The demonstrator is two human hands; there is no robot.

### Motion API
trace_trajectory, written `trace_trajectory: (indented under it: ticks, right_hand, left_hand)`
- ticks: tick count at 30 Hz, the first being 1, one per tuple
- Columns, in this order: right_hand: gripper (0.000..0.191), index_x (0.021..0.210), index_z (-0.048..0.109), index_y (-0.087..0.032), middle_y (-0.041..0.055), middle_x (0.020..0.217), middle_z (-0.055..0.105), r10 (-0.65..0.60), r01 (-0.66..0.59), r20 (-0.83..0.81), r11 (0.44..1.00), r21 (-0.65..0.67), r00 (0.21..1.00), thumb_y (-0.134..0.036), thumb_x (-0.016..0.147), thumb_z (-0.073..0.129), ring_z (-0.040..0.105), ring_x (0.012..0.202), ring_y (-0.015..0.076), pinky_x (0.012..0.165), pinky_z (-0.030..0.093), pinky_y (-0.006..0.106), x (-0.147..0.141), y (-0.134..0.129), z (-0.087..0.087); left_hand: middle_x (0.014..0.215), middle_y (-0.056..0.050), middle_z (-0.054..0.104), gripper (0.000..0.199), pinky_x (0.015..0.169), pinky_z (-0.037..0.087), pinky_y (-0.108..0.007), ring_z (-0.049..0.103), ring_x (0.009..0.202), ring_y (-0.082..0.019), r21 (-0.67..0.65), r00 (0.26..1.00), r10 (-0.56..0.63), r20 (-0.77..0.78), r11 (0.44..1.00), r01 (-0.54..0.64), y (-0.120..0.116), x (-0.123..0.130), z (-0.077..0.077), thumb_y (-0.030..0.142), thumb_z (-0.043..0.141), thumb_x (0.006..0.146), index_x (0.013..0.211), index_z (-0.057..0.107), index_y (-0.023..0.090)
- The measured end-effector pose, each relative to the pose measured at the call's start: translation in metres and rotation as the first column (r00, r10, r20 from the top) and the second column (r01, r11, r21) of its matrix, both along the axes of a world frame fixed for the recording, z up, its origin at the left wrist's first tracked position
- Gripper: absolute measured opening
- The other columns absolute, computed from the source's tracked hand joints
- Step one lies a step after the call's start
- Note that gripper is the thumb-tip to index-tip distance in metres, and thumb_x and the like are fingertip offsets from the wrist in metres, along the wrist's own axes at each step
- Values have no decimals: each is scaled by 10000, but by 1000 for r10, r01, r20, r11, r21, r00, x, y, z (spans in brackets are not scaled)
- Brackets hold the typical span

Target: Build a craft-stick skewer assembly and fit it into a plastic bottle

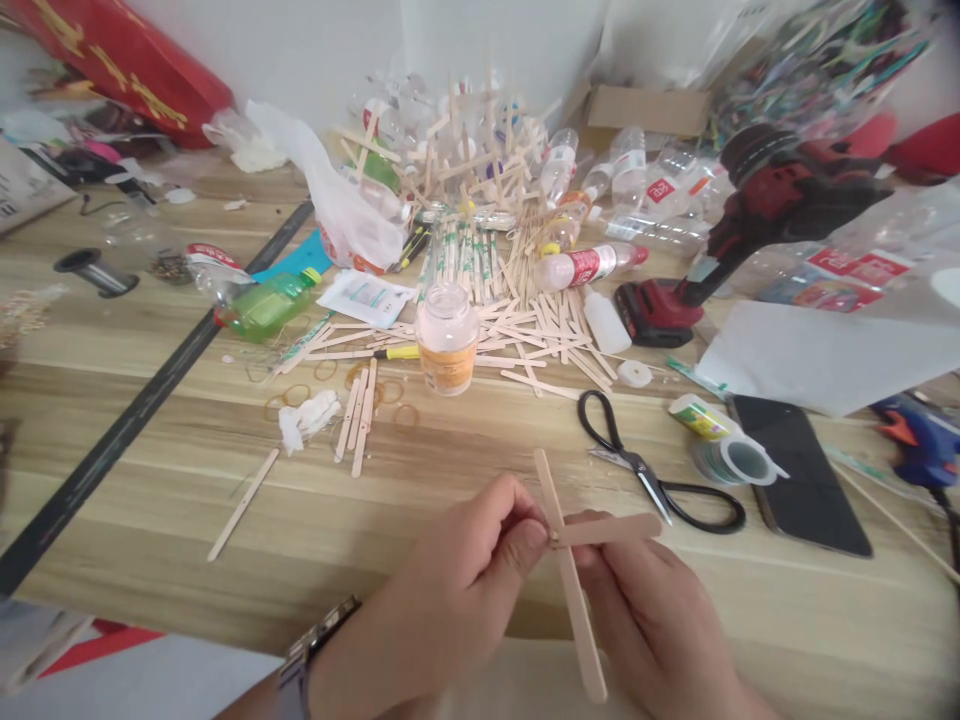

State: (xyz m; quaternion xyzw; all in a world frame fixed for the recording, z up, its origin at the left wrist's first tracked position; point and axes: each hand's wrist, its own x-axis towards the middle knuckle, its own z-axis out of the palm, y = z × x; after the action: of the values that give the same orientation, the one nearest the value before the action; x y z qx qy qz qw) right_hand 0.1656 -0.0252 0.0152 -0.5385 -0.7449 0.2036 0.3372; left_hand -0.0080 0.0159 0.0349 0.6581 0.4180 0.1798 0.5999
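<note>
Two flat wooden craft sticks cross each other at the table's front edge: a long upright stick [576, 605] and another stick [619, 530] pointing right. A small fastening shows at their crossing, too small to make out. My left hand [480, 555] pinches close to this crossing with thumb and forefinger; its wrist wears a watch. Behind the sticks, my right hand [645, 600] grips them from the right, its fingertips partly hidden. Black-handled scissors [645, 475] lie partly open beyond my right hand. A bundle of craft sticks [362, 415] with small holes lies beyond my left hand.
A clear jar with an orange label [448, 345] stands mid-table before a heap of loose sticks [525, 335]. On the right are a phone [802, 470], a wire spool [739, 460], a cordless power tool [720, 230] and a glue gun [922, 440]. A green bottle [270, 305] lies left.
</note>
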Motion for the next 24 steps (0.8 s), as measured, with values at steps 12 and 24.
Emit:
trace_trajectory:
  ticks: [12, 24]
  right_hand:
    - [199, 871, 474, -278, -60, 650, 621, -54, 49, 43, 992, 112, 998, -103, 922, 395, 611, 523, 115, 484, 451, 194, -4, -9, 3]
    - [139, 945, 520, -236, 32, 754, 614, 16, -6, -102, 995, 99, 995, -329, 961, 419, 636, 682, 167, 589, 531, 267, 11, -7, 15]
  left_hand:
    - [702, 23, 460, 370, 649, 330, -245, 418, 688, -125, -169, 972, 21, 236, 985, 20, -5, 4, -8, 461, 376, 963, 769, 510, 177]
    - [654, 45, 384, 421, 559, 265, -217, 322, 620, -97, -317, 921, 91, 378, 948, 36, -7, 5, -5, 562, 503, 882, 746, 520, 165]
